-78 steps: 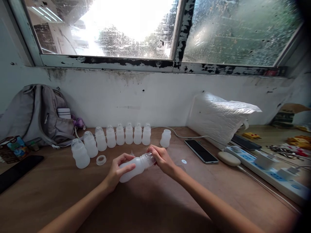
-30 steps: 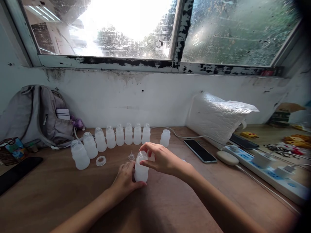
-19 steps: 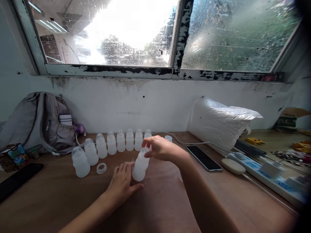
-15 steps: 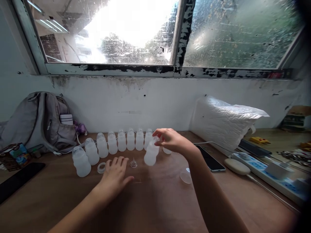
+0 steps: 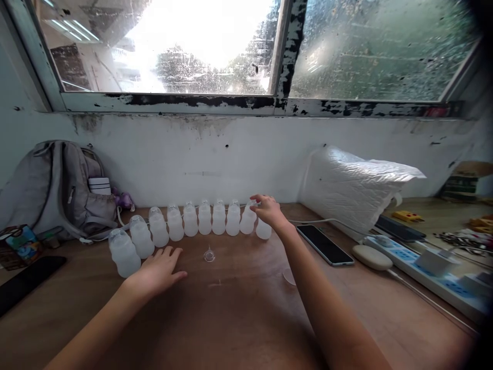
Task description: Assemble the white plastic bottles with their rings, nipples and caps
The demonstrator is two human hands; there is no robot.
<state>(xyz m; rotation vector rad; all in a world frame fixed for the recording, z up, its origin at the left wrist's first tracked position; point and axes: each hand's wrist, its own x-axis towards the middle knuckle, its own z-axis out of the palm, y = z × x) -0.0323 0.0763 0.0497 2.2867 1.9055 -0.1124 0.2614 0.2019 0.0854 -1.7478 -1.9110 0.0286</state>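
Note:
Frosted white baby bottles with clear caps stand in a curved row along the back of the table. My right hand (image 5: 268, 209) has thumb and fingers around the cap of one baby bottle (image 5: 247, 221) near the row's right end. That bottle stands upright between its neighbours. The last bottle (image 5: 263, 229) is partly behind my wrist. My left hand (image 5: 158, 271) lies with fingers spread on the table, close to the leftmost bottle (image 5: 125, 254). A small clear bottle nipple (image 5: 209, 255) sits in front of the row. A clear cap (image 5: 288, 276) is half covered by my right forearm.
To the right lie a phone (image 5: 325, 244), a beige oval device (image 5: 372, 257) and a power strip (image 5: 419, 267). A white padded bag (image 5: 358, 187) leans against the wall. At left are a grey backpack (image 5: 57, 190), a printed carton (image 5: 21, 246) and a black phone (image 5: 31, 282).
My right hand has carried the tilted bottle back and right, into the row, where it stands upright. My left hand has slid left, and the white ring beside it is hidden from sight.

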